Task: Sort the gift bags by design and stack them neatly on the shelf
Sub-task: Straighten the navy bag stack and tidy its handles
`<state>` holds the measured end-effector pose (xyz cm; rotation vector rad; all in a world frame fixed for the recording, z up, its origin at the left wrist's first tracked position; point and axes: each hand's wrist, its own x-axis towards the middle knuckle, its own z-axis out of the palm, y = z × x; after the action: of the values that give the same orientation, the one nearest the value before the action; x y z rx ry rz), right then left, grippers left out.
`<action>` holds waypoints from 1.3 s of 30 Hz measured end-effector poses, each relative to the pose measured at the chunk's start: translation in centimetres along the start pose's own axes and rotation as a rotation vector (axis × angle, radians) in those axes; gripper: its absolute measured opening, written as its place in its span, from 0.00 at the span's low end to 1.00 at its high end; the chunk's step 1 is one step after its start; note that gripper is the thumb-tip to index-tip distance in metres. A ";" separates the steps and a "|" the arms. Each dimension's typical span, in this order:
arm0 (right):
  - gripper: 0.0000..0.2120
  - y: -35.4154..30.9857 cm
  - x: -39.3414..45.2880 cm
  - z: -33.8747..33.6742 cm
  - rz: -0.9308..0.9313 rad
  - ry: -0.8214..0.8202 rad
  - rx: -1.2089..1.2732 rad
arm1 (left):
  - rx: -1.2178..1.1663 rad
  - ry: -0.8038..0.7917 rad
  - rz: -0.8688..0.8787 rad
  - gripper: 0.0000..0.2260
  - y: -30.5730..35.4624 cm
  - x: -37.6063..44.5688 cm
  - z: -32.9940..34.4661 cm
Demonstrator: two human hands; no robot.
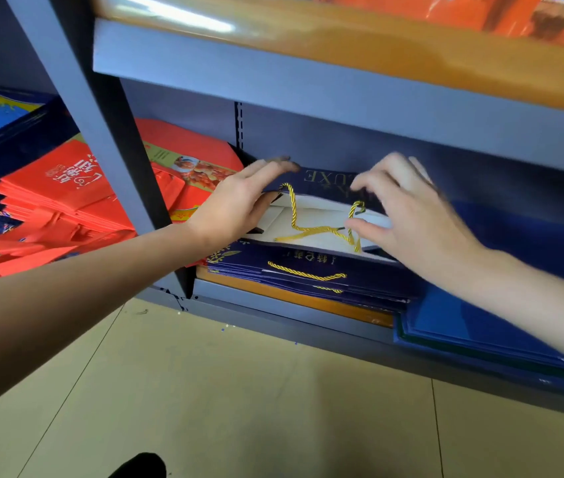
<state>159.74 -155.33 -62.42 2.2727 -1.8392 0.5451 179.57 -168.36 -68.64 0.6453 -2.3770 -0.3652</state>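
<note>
A navy gift bag (322, 177) with gold lettering and gold rope handles (294, 215) lies on top of a stack of navy bags (294, 270) on the low shelf (284, 298). Its mouth gapes and shows the white inside. My left hand (239, 201) lies with straight fingers along the bag's left edge. My right hand (408, 208) hovers over the bag's right side, fingers bent, thumb and fingertips close to the right rope handle. Whether it pinches the rope is unclear.
Red gift bags (63, 188) are piled left of the grey upright post (108, 132), with dark blue bags (1, 125) behind them. Flat blue bags (480, 326) lie at the shelf's right. An upper wooden shelf (342, 39) holds orange bags. Beige floor tiles lie below.
</note>
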 end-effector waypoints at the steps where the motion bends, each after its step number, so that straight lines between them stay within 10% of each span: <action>1: 0.17 0.7 0.3 0.1 0.130 -0.088 0.063 | -0.019 0.006 0.023 0.16 0.2 0.1 0.0; 9: 0.05 2.1 0.9 2.8 0.073 -0.110 0.075 | -0.011 -0.083 0.107 0.09 0.2 -0.1 -0.4; 16: 0.08 2.6 0.4 4.6 -0.181 0.051 -0.057 | 0.223 -0.383 0.374 0.20 0.6 -2.2 -1.7; 21: 0.12 2.9 -0.5 5.4 -0.227 0.039 -0.165 | 0.322 -0.447 0.265 0.26 -0.1 -1.4 -1.0; 32: 0.26 3.3 -4.3 5.2 -0.071 -0.534 0.034 | 0.622 -0.771 0.090 0.25 -0.2 -1.8 1.5; 39: 0.23 1.6 -5.8 6.9 0.105 -0.494 0.086 | 0.584 -0.844 0.124 0.24 -0.2 -2.0 1.8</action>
<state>158.35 -152.86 -71.09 2.5489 -2.1957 0.0719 179.86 -167.27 -71.07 0.6712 -3.3652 0.1787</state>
